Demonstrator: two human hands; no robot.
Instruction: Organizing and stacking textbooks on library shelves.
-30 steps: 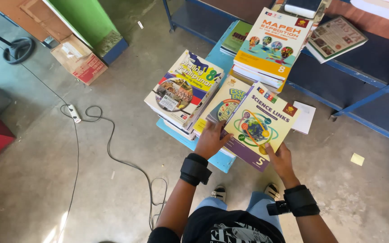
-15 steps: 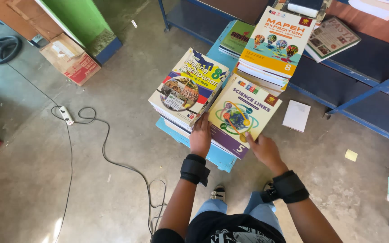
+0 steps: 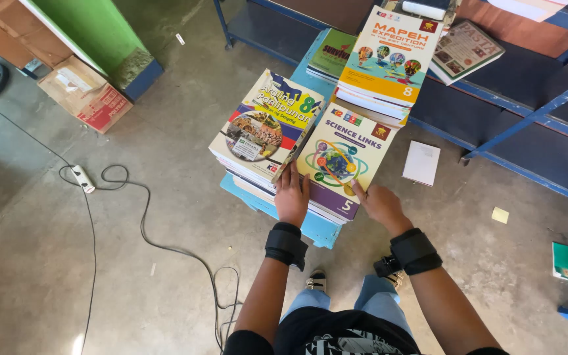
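Head view, looking straight down: the left hand (image 3: 292, 197) lies flat with fingers released and stretched out, resting on the near left edge of the science workbook (image 3: 343, 161), right at the seam where it meets the neighbouring stack. The right hand (image 3: 379, 202) sits at the book's near right corner, fingers loosely curled against the edge; whether it is really gripping the cover, I cannot tell. The science workbook, cream on top with a purple band at the bottom and a ring of planets in the middle, lies face up on top of a pile of books on a low light-blue stool (image 3: 310, 227). Just beside it to the left, a yellow-and-green book (image 3: 267, 125) tops a second pile, touching it. Behind, a yellow and teal book (image 3: 389, 56) crowns a taller stack. A white paper (image 3: 422, 163) lies on the concrete floor (image 3: 165, 217) to the right, near a blue metal rack (image 3: 527, 118). Off to the left, a power strip (image 3: 82, 179) with its cable, and a cardboard box (image 3: 85, 93).
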